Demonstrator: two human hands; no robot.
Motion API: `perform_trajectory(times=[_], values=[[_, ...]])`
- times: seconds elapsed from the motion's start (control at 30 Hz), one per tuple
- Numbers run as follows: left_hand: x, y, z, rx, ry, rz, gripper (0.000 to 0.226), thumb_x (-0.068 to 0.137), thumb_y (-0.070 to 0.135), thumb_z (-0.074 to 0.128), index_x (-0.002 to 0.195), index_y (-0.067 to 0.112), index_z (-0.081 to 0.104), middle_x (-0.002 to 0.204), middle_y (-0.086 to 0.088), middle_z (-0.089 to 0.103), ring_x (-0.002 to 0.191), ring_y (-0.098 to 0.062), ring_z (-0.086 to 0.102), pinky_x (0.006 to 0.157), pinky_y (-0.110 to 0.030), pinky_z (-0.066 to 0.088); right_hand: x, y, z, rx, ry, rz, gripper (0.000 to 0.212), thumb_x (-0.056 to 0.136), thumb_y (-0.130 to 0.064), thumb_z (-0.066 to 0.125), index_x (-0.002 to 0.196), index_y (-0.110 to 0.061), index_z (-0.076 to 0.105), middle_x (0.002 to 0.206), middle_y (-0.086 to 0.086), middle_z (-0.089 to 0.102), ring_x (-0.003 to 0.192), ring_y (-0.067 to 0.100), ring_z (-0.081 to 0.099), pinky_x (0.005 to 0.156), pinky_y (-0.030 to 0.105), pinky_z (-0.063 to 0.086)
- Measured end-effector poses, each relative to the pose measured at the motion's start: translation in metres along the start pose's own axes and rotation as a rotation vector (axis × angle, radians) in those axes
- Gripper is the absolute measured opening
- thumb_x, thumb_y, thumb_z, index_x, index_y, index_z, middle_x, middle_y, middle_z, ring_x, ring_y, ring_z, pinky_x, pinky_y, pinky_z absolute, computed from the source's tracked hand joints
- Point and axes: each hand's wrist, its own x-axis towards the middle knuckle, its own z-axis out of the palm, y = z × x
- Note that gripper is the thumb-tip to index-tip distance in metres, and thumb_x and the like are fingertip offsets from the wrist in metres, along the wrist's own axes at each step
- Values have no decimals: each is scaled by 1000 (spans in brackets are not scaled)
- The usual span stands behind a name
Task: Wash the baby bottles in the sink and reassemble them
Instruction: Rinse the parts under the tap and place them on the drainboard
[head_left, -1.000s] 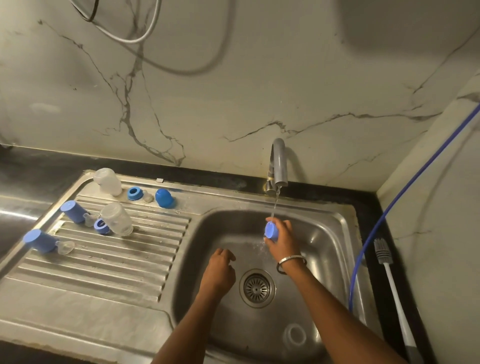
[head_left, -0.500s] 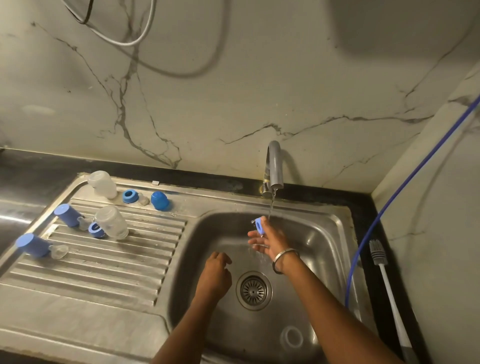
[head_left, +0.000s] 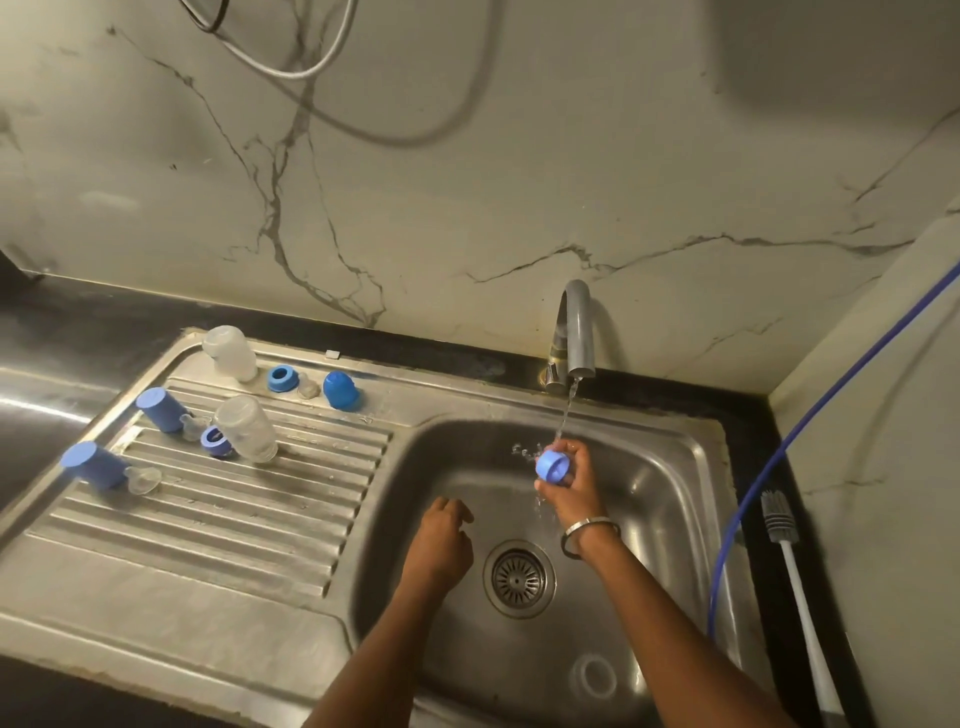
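My right hand (head_left: 571, 483) grips a blue bottle collar ring (head_left: 551, 464) under the water running from the grey tap (head_left: 575, 332), over the steel sink basin (head_left: 670, 499). My left hand (head_left: 441, 545) hangs lower in the basin with fingers loosely curled and holds nothing. On the ribbed drainboard (head_left: 208, 525) stand two clear bottles (head_left: 228, 351) (head_left: 247, 428), two blue caps (head_left: 156, 410) (head_left: 93, 465), a blue dome cap (head_left: 340, 389), two blue rings (head_left: 282, 378) (head_left: 215, 440) and clear teats (head_left: 143, 479).
A white-handled bottle brush (head_left: 789, 566) lies on the dark counter right of the sink. A blue hose (head_left: 779, 452) runs down the right wall. The drain strainer (head_left: 518, 578) sits mid-basin, and a clear ring-shaped part (head_left: 592, 678) lies near the basin's front.
My right hand has turned the blue ring under the stream, so its open side faces left. My left hand has stayed in place.
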Motion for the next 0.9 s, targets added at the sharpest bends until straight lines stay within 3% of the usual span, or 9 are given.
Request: perform_trajectory(times=[0.17, 0.23, 0.3, 0.43, 0.53, 0.63, 0.7, 0.8, 0.9], values=[[0, 0, 0, -8, 1, -15, 33, 84, 1, 51, 112, 14, 61, 117, -1, 52, 107, -18, 56, 90, -32, 49, 2, 4, -4, -34, -9, -12, 54, 76, 21, 58, 98, -28, 53, 118, 7, 57, 109, 28, 58, 91, 38, 51], [-1, -1, 0, -13, 4, -19, 33, 83, 1, 51, 112, 14, 61, 118, -1, 52, 108, -19, 56, 90, -32, 49, 0, 5, -4, -101, -35, -19, 52, 76, 20, 60, 100, -26, 53, 121, 8, 56, 107, 26, 58, 84, 29, 53], [-3, -2, 0, -20, 10, -33, 34, 83, 1, 51, 112, 15, 60, 118, 0, 52, 108, -18, 56, 90, -31, 49, -1, 9, -5, -322, -103, -18, 46, 75, 12, 68, 105, -21, 55, 116, 8, 57, 102, 25, 59, 78, 25, 54], [-4, -6, -1, -22, 28, -58, 34, 84, 2, 51, 113, 16, 60, 120, 1, 51, 109, -16, 55, 91, -31, 49, -11, 25, -3, -881, -160, 101, 45, 74, -20, 77, 116, -12, 61, 115, 14, 58, 108, 30, 57, 92, 29, 45], [-6, -12, -2, -18, 22, -70, 34, 84, 3, 49, 114, 16, 59, 122, 1, 50, 110, -17, 55, 92, -32, 50, -16, 30, 4, -1097, -195, 142, 24, 79, -18, 66, 102, -11, 69, 109, 14, 65, 105, 27, 60, 91, 27, 47], [-9, -12, -3, -18, 3, -88, 34, 85, 5, 49, 115, 17, 59, 123, 0, 49, 110, -20, 55, 92, -34, 50, -17, 35, 6, -1236, -266, 171, 22, 85, -17, 58, 103, -18, 72, 116, 11, 64, 110, 25, 58, 95, 24, 44], [-13, -11, -4, -25, 1, -106, 34, 85, 6, 49, 115, 18, 58, 123, -1, 49, 112, -21, 53, 93, -35, 49, -17, 37, 9, -1285, -288, 128, 22, 85, -15, 57, 103, -16, 70, 119, 14, 60, 111, 26, 57, 94, 23, 43], [-18, -13, -5, -40, -18, -104, 33, 84, 6, 49, 115, 15, 58, 124, -6, 49, 114, -26, 52, 93, -33, 47, -14, 28, 24, -1195, -277, 28, 17, 75, -12, 70, 92, -9, 66, 110, 17, 54, 101, 30, 59, 86, 23, 43], [-23, -16, -8, -78, -32, -114, 31, 83, 5, 50, 113, 11, 58, 123, -12, 49, 113, -31, 51, 91, -35, 45, -10, 9, 56, -1025, -333, -167, 41, 69, -11, 81, 106, -2, 65, 109, 19, 57, 102, 32, 59, 86, 25, 41]])
